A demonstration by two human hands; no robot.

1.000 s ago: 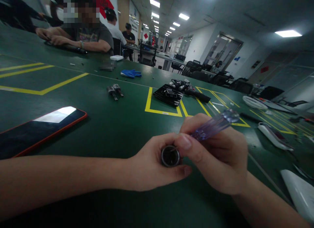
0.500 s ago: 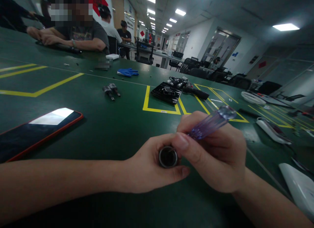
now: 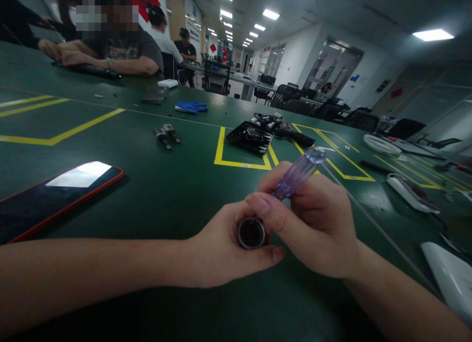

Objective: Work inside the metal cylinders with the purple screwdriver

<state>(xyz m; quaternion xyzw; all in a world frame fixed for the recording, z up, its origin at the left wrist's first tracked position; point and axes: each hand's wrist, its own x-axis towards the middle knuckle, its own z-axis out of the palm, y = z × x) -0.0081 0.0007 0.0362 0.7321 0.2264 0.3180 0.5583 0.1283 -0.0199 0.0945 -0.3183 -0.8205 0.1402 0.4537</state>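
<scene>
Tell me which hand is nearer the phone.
Left. The left hand, holding a small cylinder, lies closer to the phone at the table's left; the right hand, holding a screwdriver, sits beyond it.

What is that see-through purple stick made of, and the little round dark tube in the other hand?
The see-through purple screwdriver handle in the right hand looks like clear, glossy hard plastic: light shines through it and glints on its end. The short dark round tube gripped by the left hand seems to be metal, since its rim gleams silvery, though it could be coated plastic.
</scene>
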